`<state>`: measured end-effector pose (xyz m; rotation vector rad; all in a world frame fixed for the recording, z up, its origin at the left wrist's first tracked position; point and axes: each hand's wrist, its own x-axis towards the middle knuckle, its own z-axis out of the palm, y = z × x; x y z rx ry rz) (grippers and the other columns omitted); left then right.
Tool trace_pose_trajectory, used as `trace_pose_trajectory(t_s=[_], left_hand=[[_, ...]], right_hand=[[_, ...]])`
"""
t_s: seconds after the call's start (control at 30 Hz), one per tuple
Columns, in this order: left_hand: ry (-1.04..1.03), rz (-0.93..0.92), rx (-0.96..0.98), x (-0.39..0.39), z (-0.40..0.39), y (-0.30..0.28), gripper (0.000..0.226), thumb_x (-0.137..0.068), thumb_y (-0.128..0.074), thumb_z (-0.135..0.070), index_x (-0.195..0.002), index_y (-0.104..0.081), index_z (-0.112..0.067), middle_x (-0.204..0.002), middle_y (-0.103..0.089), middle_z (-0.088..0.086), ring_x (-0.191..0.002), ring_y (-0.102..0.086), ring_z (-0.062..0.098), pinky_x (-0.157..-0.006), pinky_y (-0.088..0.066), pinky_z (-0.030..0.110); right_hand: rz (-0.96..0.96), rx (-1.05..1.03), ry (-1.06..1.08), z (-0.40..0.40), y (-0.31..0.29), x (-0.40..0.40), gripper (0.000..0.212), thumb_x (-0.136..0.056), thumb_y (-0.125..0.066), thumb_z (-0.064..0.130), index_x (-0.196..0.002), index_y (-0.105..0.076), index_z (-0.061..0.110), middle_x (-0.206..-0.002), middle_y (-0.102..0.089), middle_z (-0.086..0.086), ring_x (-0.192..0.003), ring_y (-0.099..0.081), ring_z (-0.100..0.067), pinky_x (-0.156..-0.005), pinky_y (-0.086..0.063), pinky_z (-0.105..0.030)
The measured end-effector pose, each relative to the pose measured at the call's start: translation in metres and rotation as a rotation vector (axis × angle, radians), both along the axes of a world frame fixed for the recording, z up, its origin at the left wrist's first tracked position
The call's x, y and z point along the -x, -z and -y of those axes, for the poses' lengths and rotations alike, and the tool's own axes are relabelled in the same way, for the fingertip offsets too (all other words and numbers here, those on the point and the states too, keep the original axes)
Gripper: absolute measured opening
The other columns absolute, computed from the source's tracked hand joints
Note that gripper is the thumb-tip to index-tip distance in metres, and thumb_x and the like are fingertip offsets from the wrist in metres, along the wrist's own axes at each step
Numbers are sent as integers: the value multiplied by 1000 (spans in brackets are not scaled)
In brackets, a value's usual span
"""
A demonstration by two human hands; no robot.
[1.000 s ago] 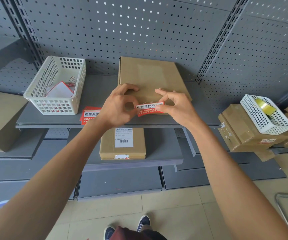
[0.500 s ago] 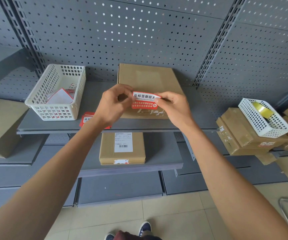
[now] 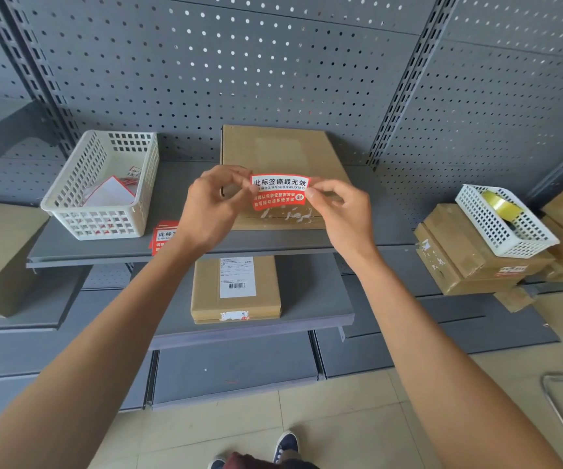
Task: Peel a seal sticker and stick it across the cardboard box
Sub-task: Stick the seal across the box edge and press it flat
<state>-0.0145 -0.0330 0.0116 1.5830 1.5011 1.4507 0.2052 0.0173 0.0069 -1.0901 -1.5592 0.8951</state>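
**Sticker held ready above the box**

In the centre of the frame, the left hand (image 3: 214, 211) and the right hand (image 3: 339, 214) each pinch one end of the red seal sticker (image 3: 280, 191). It hangs in the air just in front of the cardboard box (image 3: 283, 150) on the shelf (image 3: 104, 248). The peeling step seems in hand; whether the backing is off, I cannot tell. Next, the sticker must go down across the box seam.

Grey pegboard wall (image 3: 273, 62), metal shelves (image 3: 104, 252), tiled floor (image 3: 341, 418)

Stockroom, pegboard shelving (image 3: 273, 79), parcels (image 3: 236, 289)
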Motion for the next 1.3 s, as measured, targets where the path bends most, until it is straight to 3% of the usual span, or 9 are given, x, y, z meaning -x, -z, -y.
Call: trace_pose_trajectory(t_s=[0.17,0.3,0.4,0.63,0.8,0.93,1.0,1.13,1.3], left_hand=[[-14,-37,-9,-7,8,3,13,-88,-73,-30,-76,-70,-34,-113,-67,-9,-115,-59,10,-99,-43,29],[-10,-72,14,-10,14,3,16,-88,-74,-30,-75,-68,-39,-116,-66,-9,-116,-56,10,-99,-41,30],[14,-114,45,-10,19,1,13,-88,-74,-31,-77,-70,-37,-122,-63,-8,-120,-53,9,-93,-37,15],[-177,-185,63,-25,37,11,5,-85,-76,-36,-83,-72,-38,-146,-46,-3,-140,-28,21,-106,-25,33],[-290,-54,101,-50,43,23,14,-84,-77,-33,-80,-70,-44,-158,-35,5,-146,-24,25,-110,-23,33],[-295,-16,71,-54,40,31,9,-84,-76,-27,-81,-76,-36,-153,-45,7,-152,-20,16,-116,-30,45],[-303,-13,60,-53,39,32,5,-85,-76,-26,-82,-78,-31,-145,-53,-4,-152,-20,15,-115,-32,46],[-290,-20,65,-53,37,36,5,-83,-76,-29,-81,-78,-34,-147,-49,-5,-151,-16,4,-113,-34,43],[-294,-34,80,-63,30,39,6,-81,-74,-32,-82,-78,-37,-153,-46,6,-140,-7,-15,-111,-32,37]], right_hand=[[19,-20,26,13,2,-1,2,-87,-74,19,-87,-74,21,-117,-72,7,-112,-64,-2,-89,-46,-17],[15,-11,38,18,7,-2,13,-89,-73,20,-102,-74,21,-117,-72,11,-116,-63,-1,-99,-49,-30],[-1,-1,9,21,9,-3,11,-88,-71,13,-89,-76,23,-120,-71,2,-117,-63,-5,-89,-47,-18],[168,-105,131,34,20,-8,14,-89,-71,17,-82,-75,29,-151,-46,6,-146,-32,-12,-106,-22,-6],[153,-11,140,33,24,-11,15,-89,-71,18,-82,-75,30,-168,-22,-1,-156,-14,-15,-123,-21,-31],[110,34,90,35,21,-13,9,-89,-71,11,-87,-77,17,-168,-20,-7,-155,-17,-6,-97,-20,6],[96,30,90,35,22,-13,10,-89,-71,11,-86,-77,18,-168,-19,-6,-154,-18,-6,-103,-22,2],[89,9,116,28,27,-12,20,-88,-71,14,-80,-74,32,-169,-18,-2,-155,-18,-11,-123,-25,-39],[106,-27,109,19,31,-12,14,-89,-72,16,-82,-76,28,-169,-18,0,-158,-5,-19,-120,-15,-26]])
